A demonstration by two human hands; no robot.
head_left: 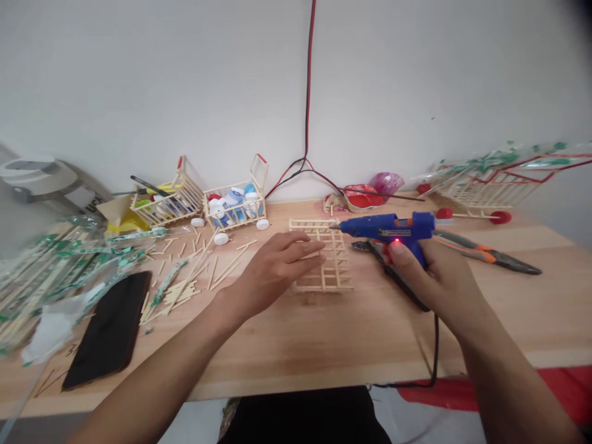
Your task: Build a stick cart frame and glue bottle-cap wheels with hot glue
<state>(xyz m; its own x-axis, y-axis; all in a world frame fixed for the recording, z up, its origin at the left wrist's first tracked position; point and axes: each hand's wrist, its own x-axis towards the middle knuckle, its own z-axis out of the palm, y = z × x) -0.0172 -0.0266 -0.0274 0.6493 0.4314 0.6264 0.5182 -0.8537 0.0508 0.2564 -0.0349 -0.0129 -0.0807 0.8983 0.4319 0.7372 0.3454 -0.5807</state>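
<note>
Head: right grip (428, 268) clasps one glue gun (367, 226); left grip (280, 261) unclear over one frame (337, 269).

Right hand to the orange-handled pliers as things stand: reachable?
Probably not to grip: the right hand is wrapped around the glue gun. The pliers lie close beside that hand, handles uncovered, so only the gun seems in the way.

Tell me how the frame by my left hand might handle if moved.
The frame is likely light for its size, being thin wood with open gaps. It could snap if squeezed, being so slenderly built. With no wheels visible, it would probably slide, not roll.
</note>
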